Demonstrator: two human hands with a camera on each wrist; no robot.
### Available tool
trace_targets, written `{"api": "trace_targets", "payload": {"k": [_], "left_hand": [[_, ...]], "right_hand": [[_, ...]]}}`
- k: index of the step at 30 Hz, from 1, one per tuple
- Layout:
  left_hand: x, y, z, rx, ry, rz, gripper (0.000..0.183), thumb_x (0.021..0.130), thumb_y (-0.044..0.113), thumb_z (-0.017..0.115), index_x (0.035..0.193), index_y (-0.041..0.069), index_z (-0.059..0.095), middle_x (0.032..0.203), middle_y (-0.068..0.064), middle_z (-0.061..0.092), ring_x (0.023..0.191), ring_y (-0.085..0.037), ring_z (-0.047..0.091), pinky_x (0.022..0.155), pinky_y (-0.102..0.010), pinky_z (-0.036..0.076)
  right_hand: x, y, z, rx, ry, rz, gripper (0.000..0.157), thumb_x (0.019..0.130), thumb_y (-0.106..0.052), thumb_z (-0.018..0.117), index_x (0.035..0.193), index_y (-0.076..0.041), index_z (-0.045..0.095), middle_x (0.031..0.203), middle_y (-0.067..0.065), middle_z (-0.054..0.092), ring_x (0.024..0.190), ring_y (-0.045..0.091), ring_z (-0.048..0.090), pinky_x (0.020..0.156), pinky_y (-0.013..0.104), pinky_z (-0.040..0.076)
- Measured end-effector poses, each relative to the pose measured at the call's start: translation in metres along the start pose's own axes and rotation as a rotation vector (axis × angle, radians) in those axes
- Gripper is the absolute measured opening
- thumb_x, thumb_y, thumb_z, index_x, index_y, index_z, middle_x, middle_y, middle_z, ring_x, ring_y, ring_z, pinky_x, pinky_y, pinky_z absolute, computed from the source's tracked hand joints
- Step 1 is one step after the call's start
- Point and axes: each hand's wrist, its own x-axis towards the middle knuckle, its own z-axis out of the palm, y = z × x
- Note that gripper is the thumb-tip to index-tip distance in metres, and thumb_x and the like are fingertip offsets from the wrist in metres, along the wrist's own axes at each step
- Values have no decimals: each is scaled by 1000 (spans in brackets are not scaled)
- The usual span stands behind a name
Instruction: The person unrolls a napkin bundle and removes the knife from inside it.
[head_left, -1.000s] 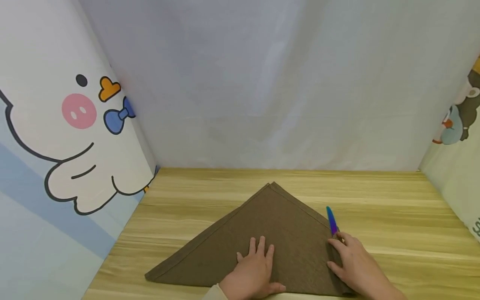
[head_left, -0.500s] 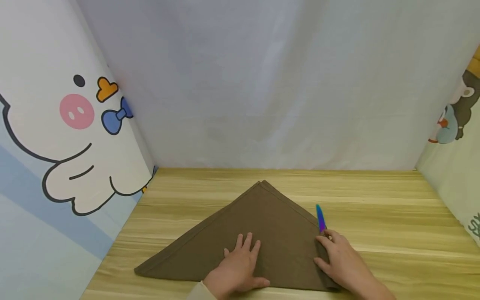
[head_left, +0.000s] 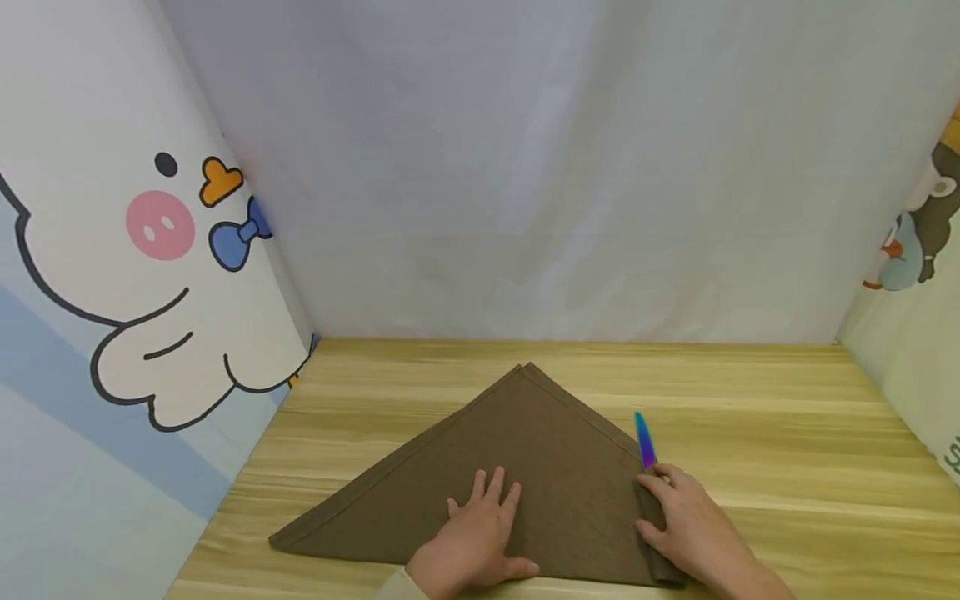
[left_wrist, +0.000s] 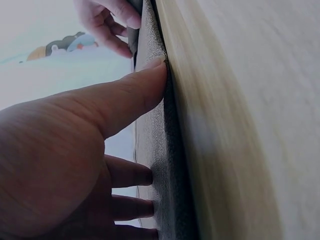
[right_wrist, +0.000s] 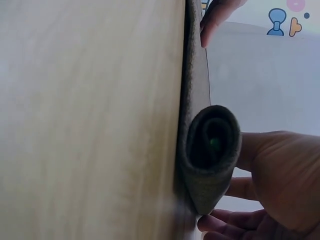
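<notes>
A brown cloth napkin (head_left: 570, 475), folded into a wide triangle, lies on the table with its peak pointing away from me. My left hand (head_left: 474, 533) rests on its middle, fingers spread and thumb near the front edge. At the right end the cloth is coiled into a roll (right_wrist: 210, 187), which my right hand (head_left: 693, 525) grips with thumb and fingers. Out of the roll's far end sticks the blue-purple blade of a table knife (head_left: 644, 440); its handle is hidden inside the cloth. The right wrist view looks into the roll's open near end.
The wood-grain table (head_left: 787, 433) extends behind and to the right of the napkin. A pale grey curtain (head_left: 525, 167) closes off the back, and printed cartoon panels (head_left: 67, 233) stand at both sides.
Over the last second, the napkin, the knife and both hands have shifted left across the table, mostly in the first half. The right hand has kept its grip on the roll.
</notes>
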Motion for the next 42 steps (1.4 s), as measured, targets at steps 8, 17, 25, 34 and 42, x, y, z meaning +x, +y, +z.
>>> {"api": "trace_targets", "payload": {"k": [8,17,25,34,42], "left_hand": [[3,1,0,7,-8,-3,102,75,68,65,151,10,31,158,-19,15,142,-44,15,89,-73,34],[2,3,-1,9,-31,-13,100,76,67,65,152,11,30,158,-17,16,142,-42,16,90,-72,35],[2,2,2,5,-24,2,100,76,67,65,152,11,30,158,-17,15,142,-42,16,89,-72,35],[2,1,3,-4,-29,0,101,76,68,64,152,12,29,159,-17,13,143,-42,14,91,-72,34],[1,0,1,-16,-16,1,100,77,67,65,152,11,30,158,-18,14,142,-43,14,90,-73,33]], "right_hand": [[-2,5,-6,23,-6,17,53,70,-14,79,119,-1,64,121,21,57,112,40,55,91,54,45],[-9,11,-10,44,-9,36,52,69,-10,75,119,-1,64,117,15,60,109,37,57,90,53,46],[-13,16,-15,50,-34,81,53,70,-11,74,119,4,62,117,17,61,109,39,57,91,54,44],[-14,25,-20,78,-74,136,50,73,-8,70,119,9,60,116,23,62,109,44,56,90,57,44],[-14,27,-21,80,-71,130,49,74,-8,69,119,10,60,114,23,63,109,43,56,90,57,44]]}}
